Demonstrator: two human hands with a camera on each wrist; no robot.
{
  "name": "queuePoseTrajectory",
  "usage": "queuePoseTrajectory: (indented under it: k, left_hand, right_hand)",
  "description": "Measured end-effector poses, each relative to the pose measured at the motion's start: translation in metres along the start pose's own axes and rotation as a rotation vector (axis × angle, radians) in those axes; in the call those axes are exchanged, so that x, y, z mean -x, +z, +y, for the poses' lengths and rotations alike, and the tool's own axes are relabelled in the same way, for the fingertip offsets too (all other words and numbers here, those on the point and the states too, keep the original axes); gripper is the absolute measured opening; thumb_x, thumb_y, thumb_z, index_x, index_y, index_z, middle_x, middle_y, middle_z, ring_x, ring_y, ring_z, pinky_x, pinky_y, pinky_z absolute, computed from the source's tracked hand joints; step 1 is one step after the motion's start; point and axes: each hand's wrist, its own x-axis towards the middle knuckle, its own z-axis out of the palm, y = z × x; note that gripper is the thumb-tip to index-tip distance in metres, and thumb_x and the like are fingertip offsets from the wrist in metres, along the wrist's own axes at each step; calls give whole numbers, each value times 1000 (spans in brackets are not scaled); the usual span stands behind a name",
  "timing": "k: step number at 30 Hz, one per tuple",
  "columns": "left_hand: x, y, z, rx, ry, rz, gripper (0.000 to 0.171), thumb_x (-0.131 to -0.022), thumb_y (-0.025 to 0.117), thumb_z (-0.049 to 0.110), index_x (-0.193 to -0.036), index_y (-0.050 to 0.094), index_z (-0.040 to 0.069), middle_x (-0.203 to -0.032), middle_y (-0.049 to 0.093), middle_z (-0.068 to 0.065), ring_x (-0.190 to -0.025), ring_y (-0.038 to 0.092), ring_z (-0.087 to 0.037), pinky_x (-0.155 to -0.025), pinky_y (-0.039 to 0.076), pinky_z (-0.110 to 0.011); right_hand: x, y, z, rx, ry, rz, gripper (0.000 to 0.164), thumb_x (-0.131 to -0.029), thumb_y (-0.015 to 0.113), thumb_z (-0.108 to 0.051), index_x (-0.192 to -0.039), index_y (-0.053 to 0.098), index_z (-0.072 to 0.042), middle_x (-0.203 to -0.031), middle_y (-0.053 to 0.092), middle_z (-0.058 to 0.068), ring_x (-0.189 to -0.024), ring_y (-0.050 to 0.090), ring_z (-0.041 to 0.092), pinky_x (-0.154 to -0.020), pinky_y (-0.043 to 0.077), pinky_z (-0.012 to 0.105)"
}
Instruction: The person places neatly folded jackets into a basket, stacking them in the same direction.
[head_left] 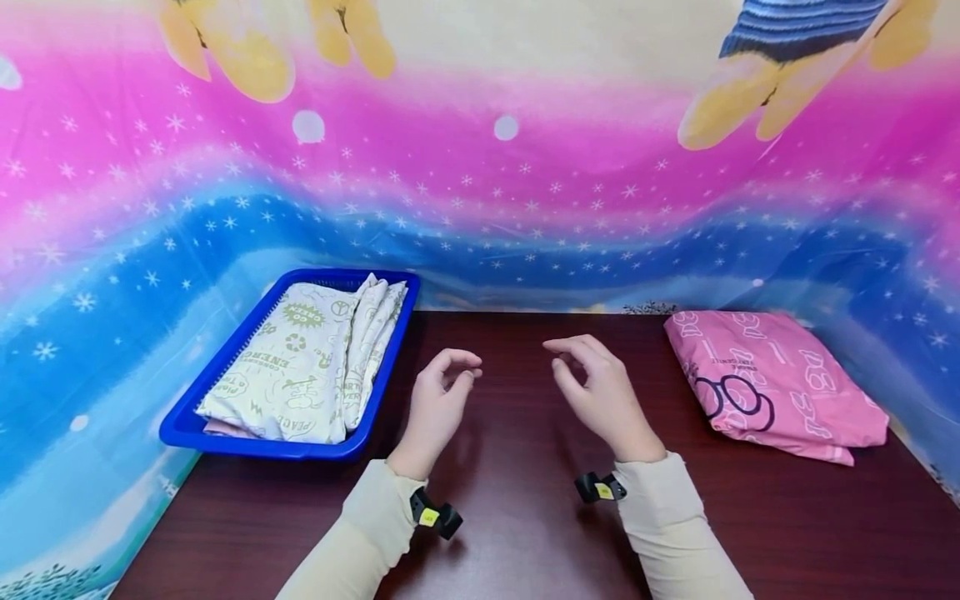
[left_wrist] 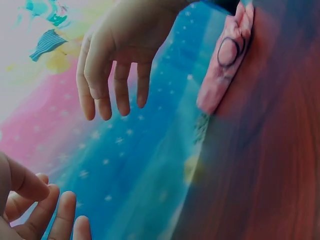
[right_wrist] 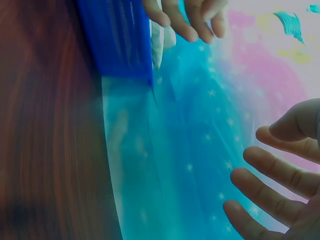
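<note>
Both hands hover over the middle of the table, apart from each other and holding nothing. In the head view the left hand (head_left: 440, 404), fingers loosely bent, is nearest to the blue basket (head_left: 288, 451) on the left. Folded white cloth with green print (head_left: 281, 367) lies in that basket, and a bit of pink shows beneath it. My right hand (head_left: 600, 387), also relaxed, is left of a folded pink cloth (head_left: 780, 383) with white drawings and dark glasses printed on it. Loosely spread fingers (right_wrist: 270, 195) of the right hand show in the right wrist view.
The dark reddish-brown table (head_left: 510, 517) reaches back to a printed curtain (head_left: 480, 192) with snowflakes, which hangs behind and at both sides. A black wrist camera (head_left: 437, 512) is strapped to the left wrist, another (head_left: 600, 488) to the right.
</note>
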Motion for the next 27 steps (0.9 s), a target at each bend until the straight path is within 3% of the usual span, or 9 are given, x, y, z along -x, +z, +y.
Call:
queuePoseTrajectory:
  k: [4,8,12,16,21,25,27]
  left_hand:
    - [0,19,-7,156,-164,-19,20,-95,54,-7,-111,66,-6,-108,69,-16,-97,70,-25,-83,57,-36]
    - [5,36,-14,246,-303,-60,22,-97,52,-4,-114,65,-4,-114,67,-14,-103,68,-26,-88,56,-41]
    - [9,52,-17,283,-352,-90,24,-98,51,-2,-117,64,-2,-116,67,-14,-103,67,-25,-88,56,-40]
    - [10,65,-17,349,-398,-78,26,-96,51,-3,-120,62,-4,-113,68,-12,-100,67,-23,-89,55,-42]
    - [10,81,-15,413,-465,-69,28,-95,52,-3,-122,62,-1,-113,68,-10,-98,67,-21,-86,54,-38]
    - [8,96,-11,452,-527,-110,29,-97,53,0,-124,63,3,-116,68,-8,-102,67,-20,-90,54,-40]
    - [7,104,-10,470,-545,-134,30,-97,53,2,-125,62,4,-117,68,-7,-104,67,-20,-93,53,-42]
  right_hand:
    - [2,-14,14,36,16,24,27,-92,65,0,-116,74,-8,-103,69,6,-89,63,18,-76,51,31]
    - [6,-28,28,81,44,40,26,-93,65,-2,-117,73,-7,-101,68,8,-88,62,14,-78,50,23]
    - [10,-43,41,116,68,58,26,-94,64,-2,-118,73,-6,-101,68,9,-87,62,15,-78,46,12]
    - [16,-58,51,123,110,59,27,-95,63,-2,-120,72,-5,-104,68,13,-89,63,21,-79,41,5]
    - [23,-76,64,143,191,53,28,-98,60,-6,-124,69,-3,-109,68,17,-93,63,27,-80,40,7]
    - [26,-94,73,177,241,47,31,-100,57,-8,-128,66,0,-118,66,22,-100,64,35,-81,43,11]
    - [27,-104,78,198,264,38,32,-100,57,-10,-130,64,1,-122,65,23,-103,64,39,-83,50,21]
